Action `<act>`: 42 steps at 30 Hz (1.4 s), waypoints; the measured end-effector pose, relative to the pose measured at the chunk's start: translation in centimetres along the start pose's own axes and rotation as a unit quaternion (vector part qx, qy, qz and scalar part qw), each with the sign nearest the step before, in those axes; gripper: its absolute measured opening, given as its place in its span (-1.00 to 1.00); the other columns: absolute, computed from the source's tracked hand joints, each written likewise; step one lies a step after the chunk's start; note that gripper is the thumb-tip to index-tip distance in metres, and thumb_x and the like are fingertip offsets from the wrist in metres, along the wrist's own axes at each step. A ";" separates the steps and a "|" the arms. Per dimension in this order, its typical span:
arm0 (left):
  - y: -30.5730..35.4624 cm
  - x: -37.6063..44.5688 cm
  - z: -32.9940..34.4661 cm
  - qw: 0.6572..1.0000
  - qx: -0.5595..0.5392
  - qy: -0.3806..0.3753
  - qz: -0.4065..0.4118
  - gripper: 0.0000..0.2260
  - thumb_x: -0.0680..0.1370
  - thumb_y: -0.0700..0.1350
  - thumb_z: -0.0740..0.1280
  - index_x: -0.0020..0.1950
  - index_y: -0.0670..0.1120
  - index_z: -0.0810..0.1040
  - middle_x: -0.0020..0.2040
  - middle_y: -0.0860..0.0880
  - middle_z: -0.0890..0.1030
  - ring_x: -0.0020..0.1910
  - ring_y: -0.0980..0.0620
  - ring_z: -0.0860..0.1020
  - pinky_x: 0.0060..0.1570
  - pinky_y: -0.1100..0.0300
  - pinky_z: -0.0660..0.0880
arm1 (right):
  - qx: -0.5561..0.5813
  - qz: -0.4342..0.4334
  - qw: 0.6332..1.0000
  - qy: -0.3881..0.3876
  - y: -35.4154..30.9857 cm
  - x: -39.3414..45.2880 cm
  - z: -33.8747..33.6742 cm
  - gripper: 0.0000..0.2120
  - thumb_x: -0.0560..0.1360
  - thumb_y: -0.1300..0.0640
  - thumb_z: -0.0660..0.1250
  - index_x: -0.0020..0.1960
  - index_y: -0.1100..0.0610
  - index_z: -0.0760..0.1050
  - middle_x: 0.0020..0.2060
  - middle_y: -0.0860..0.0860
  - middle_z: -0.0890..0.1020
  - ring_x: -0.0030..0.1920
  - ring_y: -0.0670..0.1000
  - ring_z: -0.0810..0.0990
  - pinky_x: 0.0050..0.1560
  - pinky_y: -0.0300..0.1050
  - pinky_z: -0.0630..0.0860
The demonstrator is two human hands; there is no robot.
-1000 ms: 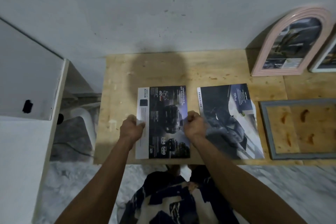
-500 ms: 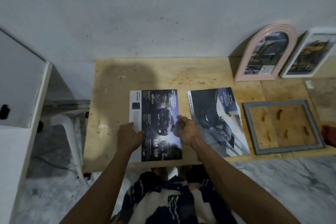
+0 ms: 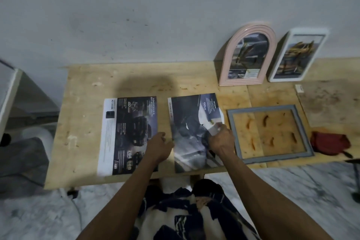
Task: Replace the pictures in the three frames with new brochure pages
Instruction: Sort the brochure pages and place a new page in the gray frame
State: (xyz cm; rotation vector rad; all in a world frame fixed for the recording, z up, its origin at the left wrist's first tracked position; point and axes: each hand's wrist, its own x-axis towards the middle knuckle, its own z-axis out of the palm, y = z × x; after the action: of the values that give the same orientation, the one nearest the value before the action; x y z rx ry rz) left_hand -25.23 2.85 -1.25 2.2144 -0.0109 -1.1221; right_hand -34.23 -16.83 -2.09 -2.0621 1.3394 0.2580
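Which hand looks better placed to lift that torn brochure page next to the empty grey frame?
The right hand, probably: its fingers already pinch the torn brochure page beside the empty grey frame.

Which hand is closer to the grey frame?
Right. The right hand is just left of the grey frame, on a brochure page; the left hand is farther left.

The bare plywood table (image 3: 87,91) is showing a matt, stained, scuffed face. Two brochure pages (image 3: 128,134) are lying glossy on it — thin printed paper. A red cloth (image 3: 329,143) is sitting crumpled — soft-looking.
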 end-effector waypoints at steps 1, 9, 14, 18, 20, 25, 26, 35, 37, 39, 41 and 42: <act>0.6 -0.2 1.0 1.000 0.007 0.002 -0.007 -0.44 0.59 -0.01 0.37 0.51 -0.22 0.34 0.38 -0.21 0.50 0.33 -0.18 0.49 0.26 0.08 0.41 | -0.008 -0.005 1.000 -0.014 0.8 0.5 -0.2 -0.43 0.40 -0.11 0.44 0.32 0.09 0.42 0.17 0.19 0.55 0.17 0.24 0.52 0.14 0.04 0.53; 3.4 -0.2 5.4 0.992 -0.005 0.112 -0.065 -0.58 0.54 -0.04 0.45 0.33 -0.16 0.50 0.23 -0.18 0.61 0.27 -0.22 0.54 0.24 0.05 0.45 | 0.060 -0.052 0.996 -0.048 3.4 2.6 -1.5 -0.44 0.43 0.01 0.44 0.36 0.17 0.40 0.23 0.17 0.50 0.26 0.22 0.46 0.26 0.07 0.46; 4.0 -0.4 7.2 0.979 -0.073 0.166 -0.097 -0.83 0.47 -0.10 0.52 -0.07 -0.08 0.56 -0.10 -0.02 0.60 0.11 -0.18 0.60 0.13 0.00 0.54 | 0.119 0.004 0.992 -0.041 4.1 3.3 -2.5 -0.51 0.40 0.25 0.35 0.32 0.15 0.42 0.21 0.13 0.54 0.20 0.18 0.53 0.09 -0.06 0.49; 4.6 0.0 7.4 0.974 -0.092 0.174 -0.112 -0.56 0.48 -0.12 0.51 0.32 -0.20 0.52 0.18 -0.14 0.61 0.22 -0.15 0.56 0.23 0.06 0.48 | 0.180 -0.006 0.981 -0.076 3.6 3.6 -3.6 -0.69 0.49 0.23 0.38 0.22 0.17 0.48 0.07 0.08 0.59 -0.01 0.03 0.54 -0.08 -0.20 0.37; 4.5 -0.1 7.5 0.973 -0.100 0.174 -0.117 -0.51 0.49 -0.11 0.51 0.36 -0.20 0.50 0.24 -0.16 0.60 0.23 -0.16 0.55 0.22 0.07 0.47 | 0.175 -0.042 0.978 -0.106 3.8 3.4 -3.7 -0.83 0.55 0.23 0.31 0.13 0.18 0.50 0.00 0.07 0.58 -0.04 0.03 0.52 -0.09 -0.21 0.33; 4.2 -0.5 7.5 0.970 -0.116 0.185 -0.107 -0.46 0.48 -0.05 0.52 0.40 -0.17 0.47 0.26 -0.14 0.60 0.23 -0.17 0.56 0.27 0.04 0.49 | 0.229 -0.075 0.963 -0.121 4.0 2.7 -5.0 -0.79 0.56 0.28 0.24 0.17 0.16 0.45 -0.01 0.00 0.50 -0.01 -0.01 0.47 -0.09 -0.24 0.30; 3.9 -0.8 7.4 0.969 -0.125 0.186 -0.103 -0.46 0.45 -0.02 0.53 0.37 -0.15 0.49 0.22 -0.13 0.62 0.20 -0.16 0.58 0.26 0.00 0.51 | 0.245 -0.074 0.959 -0.120 4.1 2.4 -5.4 -0.80 0.55 0.30 0.23 0.15 0.15 0.45 -0.02 0.00 0.51 -0.03 -0.01 0.48 -0.11 -0.22 0.32; 3.5 -4.4 6.3 0.966 -0.211 0.150 0.014 -0.70 0.49 -0.24 0.49 0.21 -0.22 0.59 0.03 -0.18 0.68 -0.04 -0.12 0.65 0.06 -0.02 0.62 | 0.342 -0.037 0.932 -0.117 5.8 0.0 -8.1 -0.80 0.52 0.31 0.25 0.11 0.12 0.49 -0.09 0.01 0.56 -0.18 -0.05 0.52 -0.39 -0.37 0.42; 3.4 -4.9 6.2 0.966 -0.216 0.137 0.040 -0.75 0.49 -0.28 0.48 0.14 -0.15 0.59 -0.01 -0.20 0.69 -0.07 -0.13 0.66 0.03 -0.04 0.62 | 0.376 0.000 0.920 -0.113 6.6 -0.6 -8.6 -0.90 0.49 0.21 0.31 0.00 0.15 0.54 -0.12 0.10 0.63 -0.18 0.08 0.60 -0.31 -0.25 0.53; 3.6 -5.5 6.5 0.968 -0.213 0.116 0.065 -0.76 0.49 -0.30 0.47 0.11 -0.11 0.58 -0.05 -0.20 0.68 -0.12 -0.11 0.66 -0.01 -0.02 0.63 | 0.401 0.036 0.908 -0.112 7.4 -1.0 -9.3 -0.82 0.39 0.12 0.38 -0.02 0.12 0.56 -0.11 0.18 0.68 -0.15 0.18 0.67 -0.18 0.01 0.62; 4.1 -6.1 6.9 0.971 -0.202 0.093 0.083 -0.74 0.50 -0.30 0.46 0.17 -0.13 0.58 -0.05 -0.19 0.67 -0.16 -0.05 0.64 -0.14 0.11 0.62 | 0.423 0.037 0.900 -0.098 8.2 -1.0 -10.7 -0.74 0.38 0.17 0.43 0.06 0.12 0.55 -0.11 0.17 0.70 -0.18 0.15 0.68 -0.21 0.05 0.63; 4.4 -6.4 7.0 0.974 -0.193 0.079 0.090 -0.73 0.51 -0.30 0.46 0.18 -0.13 0.57 -0.04 -0.18 0.66 -0.16 -0.02 0.64 -0.22 0.18 0.61 | 0.441 0.035 0.892 -0.090 8.3 -0.8 -11.7 -0.70 0.40 0.20 0.44 0.11 0.13 0.53 -0.10 0.16 0.71 -0.17 0.14 0.69 -0.20 0.06 0.64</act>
State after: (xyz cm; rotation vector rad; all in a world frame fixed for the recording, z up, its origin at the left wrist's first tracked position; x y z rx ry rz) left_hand -33.17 -2.64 2.81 1.9027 0.0672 -0.7709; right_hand -43.98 -25.61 3.80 -1.1919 1.1173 -0.1228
